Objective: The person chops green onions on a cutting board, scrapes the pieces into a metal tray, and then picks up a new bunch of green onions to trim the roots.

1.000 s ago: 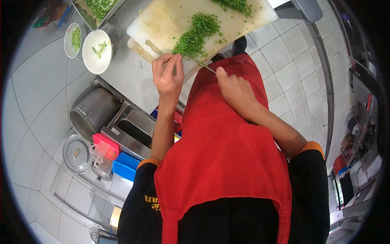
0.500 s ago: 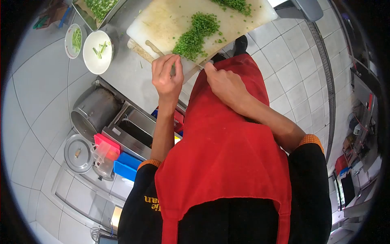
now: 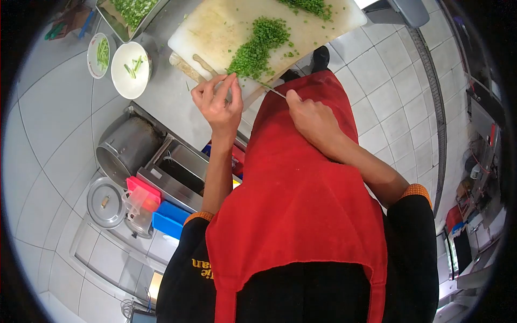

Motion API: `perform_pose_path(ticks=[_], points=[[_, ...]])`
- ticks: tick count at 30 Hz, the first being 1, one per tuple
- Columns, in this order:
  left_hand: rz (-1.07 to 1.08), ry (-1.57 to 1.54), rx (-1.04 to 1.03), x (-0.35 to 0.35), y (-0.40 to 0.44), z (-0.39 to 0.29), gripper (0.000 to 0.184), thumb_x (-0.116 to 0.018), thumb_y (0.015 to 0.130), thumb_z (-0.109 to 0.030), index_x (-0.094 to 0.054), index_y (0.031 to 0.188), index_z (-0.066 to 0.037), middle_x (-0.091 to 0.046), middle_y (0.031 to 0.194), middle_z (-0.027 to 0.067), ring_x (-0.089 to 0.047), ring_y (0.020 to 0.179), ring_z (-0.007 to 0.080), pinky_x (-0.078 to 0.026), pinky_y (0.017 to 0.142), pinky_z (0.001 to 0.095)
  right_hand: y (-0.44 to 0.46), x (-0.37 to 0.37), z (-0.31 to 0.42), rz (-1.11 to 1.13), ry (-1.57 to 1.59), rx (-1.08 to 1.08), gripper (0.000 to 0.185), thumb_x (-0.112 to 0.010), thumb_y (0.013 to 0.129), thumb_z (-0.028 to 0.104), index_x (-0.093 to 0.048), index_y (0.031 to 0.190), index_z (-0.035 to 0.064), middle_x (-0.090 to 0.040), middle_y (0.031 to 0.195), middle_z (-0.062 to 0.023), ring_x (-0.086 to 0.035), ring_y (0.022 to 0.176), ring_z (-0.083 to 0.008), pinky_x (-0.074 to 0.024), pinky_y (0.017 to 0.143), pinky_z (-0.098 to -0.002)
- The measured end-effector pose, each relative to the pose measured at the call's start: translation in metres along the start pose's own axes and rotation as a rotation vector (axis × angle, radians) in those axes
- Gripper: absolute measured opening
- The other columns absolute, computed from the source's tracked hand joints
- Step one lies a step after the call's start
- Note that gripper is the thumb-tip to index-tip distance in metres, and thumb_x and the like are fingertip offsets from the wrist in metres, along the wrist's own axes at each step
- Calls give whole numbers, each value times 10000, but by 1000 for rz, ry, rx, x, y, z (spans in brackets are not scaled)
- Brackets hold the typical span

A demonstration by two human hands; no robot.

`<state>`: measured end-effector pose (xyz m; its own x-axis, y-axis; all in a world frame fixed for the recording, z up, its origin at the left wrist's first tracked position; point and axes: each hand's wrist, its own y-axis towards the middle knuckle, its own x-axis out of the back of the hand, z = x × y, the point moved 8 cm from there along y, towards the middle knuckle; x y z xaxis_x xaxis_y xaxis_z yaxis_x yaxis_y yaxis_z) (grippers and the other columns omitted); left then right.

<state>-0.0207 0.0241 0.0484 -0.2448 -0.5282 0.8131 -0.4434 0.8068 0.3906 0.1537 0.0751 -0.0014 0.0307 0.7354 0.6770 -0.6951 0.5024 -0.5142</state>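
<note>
My right hand (image 3: 315, 119) is closed around a knife, its handle hidden in the fist. The thin blade (image 3: 276, 92) shows nearly edge-on, pointing left toward my other hand. My left hand (image 3: 219, 105) has thumb and index finger drawn together at the near edge of the white cutting board (image 3: 215, 32); what is between the tips is too small to make out. Just beyond those fingertips lies a long heap of finely chopped green onion (image 3: 256, 51). A second green heap (image 3: 309, 5) sits at the board's far side. A brown handle (image 3: 204, 64) lies by the board's left corner.
Left of the board stand a white bowl (image 3: 129, 86) and a smaller bowl (image 3: 90, 56) with green strips. A metal tray (image 3: 119, 29) of chopped greens is behind them. A large pot (image 3: 129, 142), a lid (image 3: 106, 215) and a blue container (image 3: 168, 219) are at lower left.
My right hand has moved right and slightly down, and more of the blade shows. My left hand has shifted a little left, its fingers less curled. The chopped heaps look the same.
</note>
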Motion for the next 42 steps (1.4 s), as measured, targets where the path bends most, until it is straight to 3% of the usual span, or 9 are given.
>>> perform_pose_path(ticks=[6,12,14,30,36,39,42], points=[[27,117,23,1,-1,2,164,-777,707,-93,-729,848,-161,-695,886,-33,-500,818,188,-379,794,314,1,6,10,25,39,22,80,-417,894,99,-403,925,26,-627,690,-236,-637,654,-432,-511,564,-535],[28,136,45,0,-2,3,156,-778,711,-110,-727,845,-170,-694,885,-45,-498,820,185,-369,803,319,21,3,27,-52,9,64,59,-429,891,92,-424,915,39,-637,677,-202,-666,660,-375,-532,537,-491],[-12,113,55,-2,-5,8,173,-781,688,-127,-728,832,-208,-678,894,-108,-477,824,178,-345,779,321,27,5,32,-116,2,56,51,-437,888,91,-432,910,45,-639,669,-187,-672,651,-351,-538,520,-471],[22,187,62,3,-4,4,177,-791,695,-137,-737,850,-204,-686,872,-67,-483,826,178,-346,775,315,-3,1,1,22,-24,28,72,-425,885,97,-399,909,34,-615,660,-231,-643,623,-403,-509,515,-522],[41,166,77,3,-4,6,160,-791,705,-146,-733,844,-201,-692,884,-65,-483,812,172,-341,788,312,18,3,24,-23,19,80,67,-424,890,93,-411,907,29,-633,676,-231,-656,643,-398,-520,525,-508],[3,134,98,3,-5,9,137,-784,699,-157,-735,812,-218,-686,869,-114,-461,807,174,-324,776,308,26,1,29,-31,7,82,57,-426,890,85,-427,910,32,-638,670,-219,-661,640,-387,-529,523,-495],[24,143,79,2,-6,7,147,-788,717,-141,-733,842,-193,-691,880,-62,-490,818,174,-341,788,308,30,3,37,-90,-10,94,51,-430,888,79,-440,909,34,-642,674,-214,-664,638,-380,-537,528,-485]])
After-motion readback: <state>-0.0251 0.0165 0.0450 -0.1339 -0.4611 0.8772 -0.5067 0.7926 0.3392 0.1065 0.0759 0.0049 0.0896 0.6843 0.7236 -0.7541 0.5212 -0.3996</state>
